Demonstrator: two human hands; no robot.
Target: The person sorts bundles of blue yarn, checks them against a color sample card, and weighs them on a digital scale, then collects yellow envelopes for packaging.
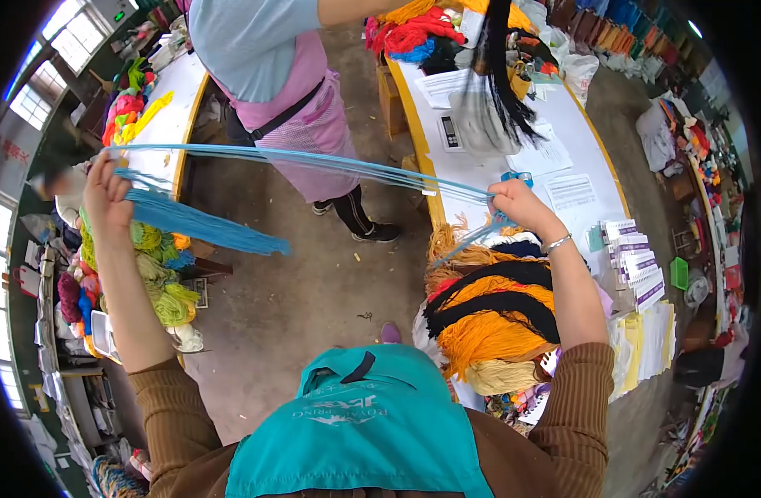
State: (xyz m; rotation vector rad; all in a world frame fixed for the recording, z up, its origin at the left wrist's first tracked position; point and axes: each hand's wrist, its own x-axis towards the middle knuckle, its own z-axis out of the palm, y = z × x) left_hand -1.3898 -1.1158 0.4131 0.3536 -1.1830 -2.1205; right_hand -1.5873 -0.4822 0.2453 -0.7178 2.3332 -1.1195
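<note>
The stretched yarn strands (347, 164) are light sky blue, and the gathered hank (206, 220) a deeper blue. Brown colours both ribbed sleeves (571, 407); the teal apron (347, 452) carries whitish lettering. A co-worker's shirt (256, 50) is pale grey-blue, with a pink apron (305, 153) showing a fine pattern low down and a black waist strap (293, 116).

The right-hand counter (575, 100) is white, edged in yellow, bearing orange skeins (492, 332), black skeins (517, 272), a cream skein (501, 378) and white notebooks (638, 261) banded purple. Lime skeins (173, 305) brighten the left; a small basket (678, 273) is vivid green.
</note>
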